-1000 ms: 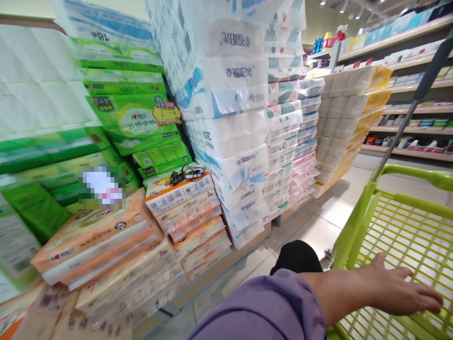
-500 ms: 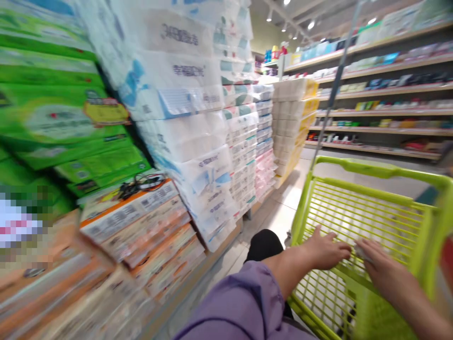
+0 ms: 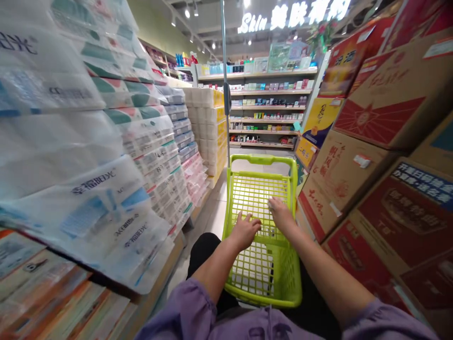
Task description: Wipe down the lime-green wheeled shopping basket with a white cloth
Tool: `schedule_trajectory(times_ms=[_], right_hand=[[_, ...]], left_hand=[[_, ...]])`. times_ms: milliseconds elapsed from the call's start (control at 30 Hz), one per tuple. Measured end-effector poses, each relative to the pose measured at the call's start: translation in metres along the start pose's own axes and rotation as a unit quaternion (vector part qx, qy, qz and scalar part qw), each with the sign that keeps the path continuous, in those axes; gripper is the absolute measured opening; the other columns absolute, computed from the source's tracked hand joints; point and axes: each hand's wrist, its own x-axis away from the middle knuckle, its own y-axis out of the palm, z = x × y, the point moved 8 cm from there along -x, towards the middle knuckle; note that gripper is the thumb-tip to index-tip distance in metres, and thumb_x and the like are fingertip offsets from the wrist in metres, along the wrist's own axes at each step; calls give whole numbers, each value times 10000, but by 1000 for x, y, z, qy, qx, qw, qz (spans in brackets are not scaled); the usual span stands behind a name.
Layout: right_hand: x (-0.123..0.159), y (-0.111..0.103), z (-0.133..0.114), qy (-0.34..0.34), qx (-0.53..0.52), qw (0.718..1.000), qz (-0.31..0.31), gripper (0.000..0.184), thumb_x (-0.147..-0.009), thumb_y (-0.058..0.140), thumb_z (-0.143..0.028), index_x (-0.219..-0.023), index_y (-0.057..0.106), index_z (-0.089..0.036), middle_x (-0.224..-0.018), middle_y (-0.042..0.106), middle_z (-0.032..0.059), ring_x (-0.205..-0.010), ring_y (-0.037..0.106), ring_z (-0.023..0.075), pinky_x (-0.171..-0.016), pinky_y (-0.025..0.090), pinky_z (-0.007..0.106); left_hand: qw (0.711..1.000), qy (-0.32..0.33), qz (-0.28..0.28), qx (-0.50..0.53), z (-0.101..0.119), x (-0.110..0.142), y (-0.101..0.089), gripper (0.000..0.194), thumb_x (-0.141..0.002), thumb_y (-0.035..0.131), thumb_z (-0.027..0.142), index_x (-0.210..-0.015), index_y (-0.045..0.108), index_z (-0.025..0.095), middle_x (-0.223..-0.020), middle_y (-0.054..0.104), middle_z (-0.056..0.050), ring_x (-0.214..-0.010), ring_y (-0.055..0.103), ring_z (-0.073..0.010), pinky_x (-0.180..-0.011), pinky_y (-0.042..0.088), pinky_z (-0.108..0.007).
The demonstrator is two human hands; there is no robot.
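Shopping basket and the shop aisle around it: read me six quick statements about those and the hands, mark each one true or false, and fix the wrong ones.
1. The left hand and right hand both show over the basket. True.
2. The basket is red. False; it is yellow-green.
3. Cardboard boxes are stacked on the right. True.
4. White packs stand among those boxes. False; the packs are stacked on the left.
5. The sleeves are purple. True.
6. The left hand is wrapped around the pole. False; it is apart from the pole.
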Motion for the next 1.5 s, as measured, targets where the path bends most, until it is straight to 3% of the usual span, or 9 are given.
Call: schedule_trajectory(times_ms=[67, 200, 367, 533, 733, 833, 933, 1067, 1500], right_hand=[[-1, 1, 0, 11, -7, 1000, -6, 407, -819, 428, -41, -1147, 619, -185, -1302, 568, 127, -1243, 506, 239, -1043, 411, 410], [2, 18, -18, -82, -52, 992, -76, 440, -790, 454, -26, -1130, 629, -244, -1313, 567, 64, -1285, 470, 213, -1036, 422, 378], [-8, 3, 6, 14, -19, 1000, 10, 402, -828, 440, -60, -1179, 594, -183, -1313, 547, 138, -1251, 486, 248, -1041, 406, 433], [2, 14, -15, -87, -36, 994, -63, 432, -786, 433, -15, -1108, 615, -239, -1285, 564, 61, -1217, 502, 195, -979, 438, 334], [2, -3, 6, 6, 19, 1000, -24, 385, -806, 410, -22, -1082, 616, -194, -1213, 597, 102, -1137, 542, 214, -952, 436, 341], [12, 8, -4, -43, 13, 995, -93, 399, -777, 431, -12, -1054, 632, -216, -1209, 608, 75, -1110, 562, 193, -938, 440, 311], [23, 9, -7, -72, 16, 993, -94, 441, -762, 429, 0, -1087, 634, -216, -1286, 577, 75, -1232, 493, 210, -1014, 400, 350], [23, -1, 10, -24, 14, 997, -65, 453, -778, 426, -2, -1137, 627, -192, -1338, 547, 100, -1297, 441, 232, -1066, 369, 400], [5, -9, 26, 134, 9, 991, -21, 403, -790, 452, -19, -1070, 657, -224, -1223, 622, 52, -1135, 543, 182, -965, 406, 287]], left_hand=[[1000, 3, -5, -1, 0, -1, 1, 307, -873, 440, 93, -1097, 605, 223, -1290, 577, -49, -1298, 419, -306, -1080, 246, -638], [1000, 5, -7, -11, -1, -3, 0, 286, -868, 457, 102, -1086, 610, 206, -1283, 576, -79, -1282, 437, -313, -1072, 249, -646], [1000, 9, 5, 2, -1, -3, -1, 331, -845, 454, 57, -1094, 607, 212, -1280, 586, -57, -1282, 439, -319, -1066, 257, -651], [1000, 5, 3, 5, -2, -4, 0, 311, -857, 437, 58, -1066, 616, 202, -1269, 591, -66, -1275, 445, -319, -1066, 245, -668], [1000, 10, -2, 17, -2, -5, 2, 353, -830, 457, 40, -1091, 615, 217, -1289, 585, -54, -1293, 428, -331, -1070, 245, -666], [1000, 10, -4, 11, -3, -6, 4, 355, -829, 456, 40, -1094, 614, 216, -1295, 582, -53, -1292, 429, -335, -1073, 237, -668], [1000, 8, 1, 2, -5, -6, 5, 346, -835, 471, 51, -1099, 613, 224, -1295, 579, -57, -1294, 429, -323, -1074, 241, -656], [1000, 18, 6, -8, -6, -11, 6, 340, -831, 492, 48, -1080, 622, 240, -1273, 592, -50, -1269, 457, -300, -1077, 242, -637], [996, 84, -26, -16, -32, -38, 13, 385, -821, 442, 20, -1102, 610, 223, -1288, 578, -60, -1288, 428, -308, -1068, 258, -651]])
